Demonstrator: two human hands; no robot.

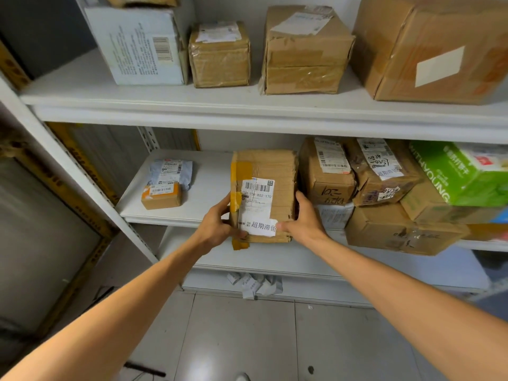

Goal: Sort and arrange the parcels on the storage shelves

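Mid-sort: your left hand (217,224) and right hand (303,220) have fingers (300,198) clamped on the box (268,169) at the middle shelf (209,185) edge, not yet placed, with the pile (384,188) crowding just right of them and small parcels (162,198) well left.

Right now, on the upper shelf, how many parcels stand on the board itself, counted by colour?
White box: 1
Brown cardboard boxes: 3
Total: 4
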